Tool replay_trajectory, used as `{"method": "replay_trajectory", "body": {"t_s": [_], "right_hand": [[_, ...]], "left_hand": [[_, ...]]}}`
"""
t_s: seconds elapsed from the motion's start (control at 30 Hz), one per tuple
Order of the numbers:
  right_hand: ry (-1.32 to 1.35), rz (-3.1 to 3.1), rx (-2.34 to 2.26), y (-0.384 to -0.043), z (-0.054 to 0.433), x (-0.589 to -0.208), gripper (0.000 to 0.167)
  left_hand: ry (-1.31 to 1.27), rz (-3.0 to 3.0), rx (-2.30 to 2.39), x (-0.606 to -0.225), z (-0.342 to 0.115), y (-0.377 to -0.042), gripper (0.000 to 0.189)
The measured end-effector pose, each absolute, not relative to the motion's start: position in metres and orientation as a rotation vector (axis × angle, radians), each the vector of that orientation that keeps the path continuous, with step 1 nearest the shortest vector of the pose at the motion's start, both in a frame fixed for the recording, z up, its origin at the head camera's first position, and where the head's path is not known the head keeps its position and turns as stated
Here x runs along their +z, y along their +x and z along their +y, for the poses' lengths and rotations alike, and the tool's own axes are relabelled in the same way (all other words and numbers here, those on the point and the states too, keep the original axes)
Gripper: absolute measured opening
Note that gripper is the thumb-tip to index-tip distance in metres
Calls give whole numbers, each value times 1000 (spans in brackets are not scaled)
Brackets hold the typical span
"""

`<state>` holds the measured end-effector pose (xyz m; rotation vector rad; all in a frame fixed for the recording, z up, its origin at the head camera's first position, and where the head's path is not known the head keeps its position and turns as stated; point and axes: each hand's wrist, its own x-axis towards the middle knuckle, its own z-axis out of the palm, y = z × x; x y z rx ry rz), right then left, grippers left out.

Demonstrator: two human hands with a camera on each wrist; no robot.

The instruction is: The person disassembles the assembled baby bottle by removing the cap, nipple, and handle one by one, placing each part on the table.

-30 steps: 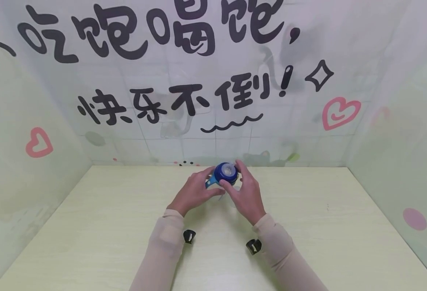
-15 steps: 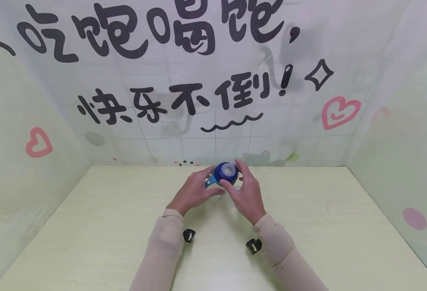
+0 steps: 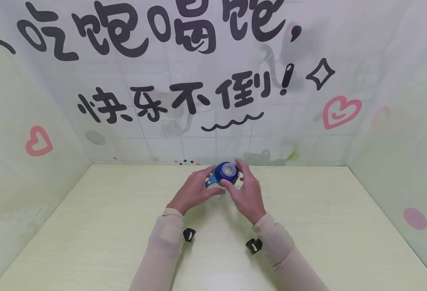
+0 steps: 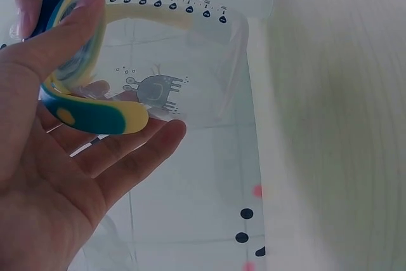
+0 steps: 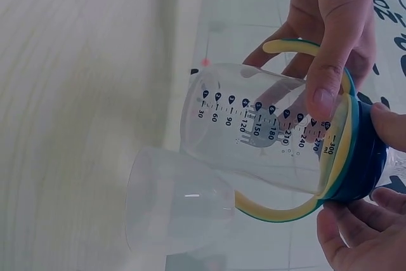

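A clear baby bottle [image 5: 254, 125] with printed volume marks is held upright between both hands. Yellow-and-teal handles [image 4: 95, 115] curve from its neck, below a dark blue screw collar [image 3: 223, 178]. A translucent nipple [image 3: 229, 169] tops the collar. My left hand [image 3: 193, 189] grips the bottle near the neck, its thumb pressing on the clear wall and its fingers behind, around one handle. With thumb and fingers, my right hand [image 3: 245, 193] pinches the collar from the other side. In the right wrist view, a clear plastic cap [image 5: 177, 204] stands beside the bottle, touched by neither hand.
The pale wood-grain table [image 3: 108, 226] ends at a back wall [image 3: 162, 145] printed with dark characters. Printed side walls [image 3: 24, 178] close in left and right. Small black wrist mounts [image 3: 189, 235] jut from both sleeves.
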<state>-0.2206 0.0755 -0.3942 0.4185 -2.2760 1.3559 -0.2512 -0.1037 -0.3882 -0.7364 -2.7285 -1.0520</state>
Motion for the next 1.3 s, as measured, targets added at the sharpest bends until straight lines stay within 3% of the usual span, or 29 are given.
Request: {"method": "replay_trajectory", "body": {"t_s": [1.3], "right_hand": [[850, -2358, 1408, -226, 104, -382, 77]], "left_hand": [[-841, -2735, -1166, -387, -111, -252, 71]]}}
